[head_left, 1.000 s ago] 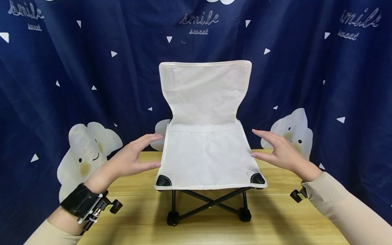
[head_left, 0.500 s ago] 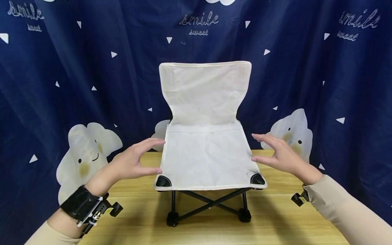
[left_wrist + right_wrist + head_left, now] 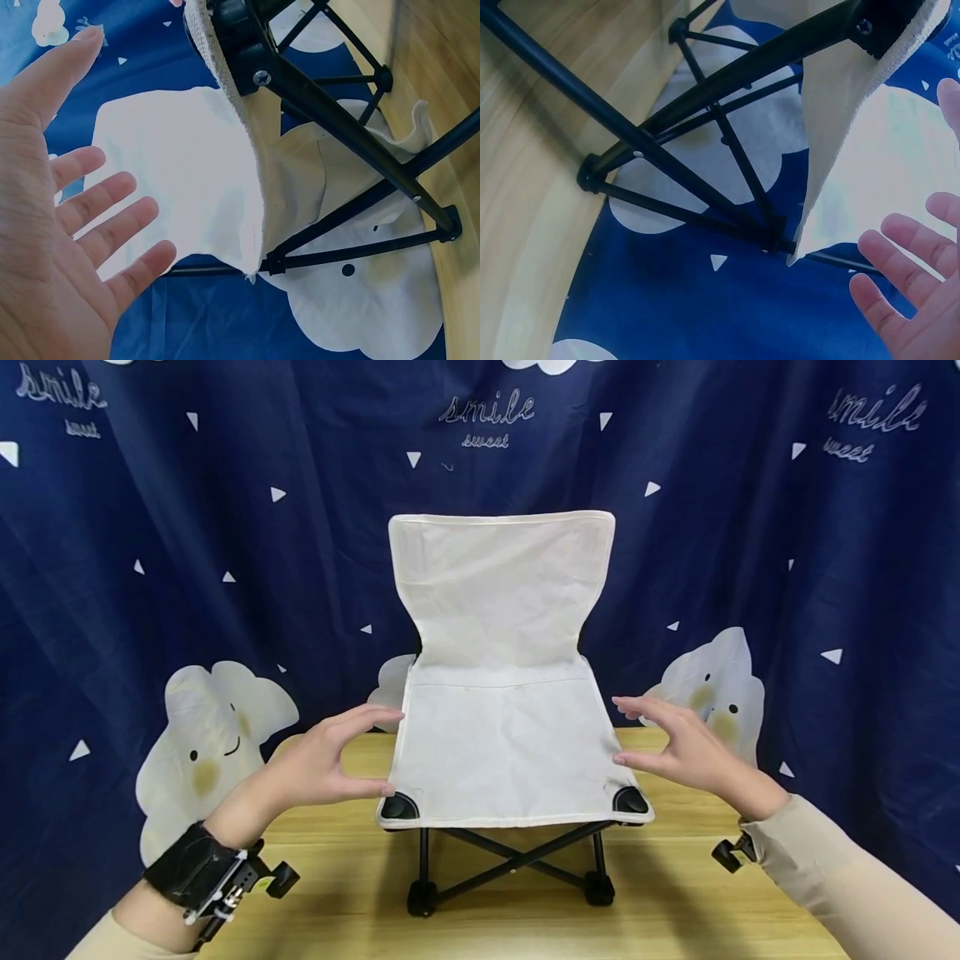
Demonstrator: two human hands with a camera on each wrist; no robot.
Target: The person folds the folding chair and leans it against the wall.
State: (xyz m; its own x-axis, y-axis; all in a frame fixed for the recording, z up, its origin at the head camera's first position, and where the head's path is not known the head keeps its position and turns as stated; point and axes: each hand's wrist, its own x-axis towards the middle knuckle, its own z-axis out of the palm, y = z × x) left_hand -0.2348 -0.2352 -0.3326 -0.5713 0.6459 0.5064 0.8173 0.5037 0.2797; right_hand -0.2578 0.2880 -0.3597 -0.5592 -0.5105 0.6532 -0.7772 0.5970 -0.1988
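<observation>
A folding chair (image 3: 502, 735) with a white fabric seat and back stands unfolded on a wooden surface, facing me. Black crossed legs (image 3: 517, 860) carry it, and dark caps sit at the front seat corners. To the left of the seat is my left hand (image 3: 318, 764), fingers and thumb spread apart, fingertips close by the seat's edge. My right hand (image 3: 686, 747) mirrors it at the right edge. In the left wrist view, the left palm (image 3: 67, 217) faces the chair with nothing in it. The right wrist view has the right fingers (image 3: 904, 259) extended beside the fabric, holding nothing.
Behind the chair hangs a dark blue curtain (image 3: 315, 527) printed with clouds, triangles and lettering. Light wooden boards (image 3: 337, 893) lie under the chair. A black strap with a small camera device (image 3: 213, 872) is on the left wrist; another device (image 3: 733, 853) is at the right.
Both hands have sunk slightly lower alongside the seat, still with thumb and fingers apart. The chair has stayed in place.
</observation>
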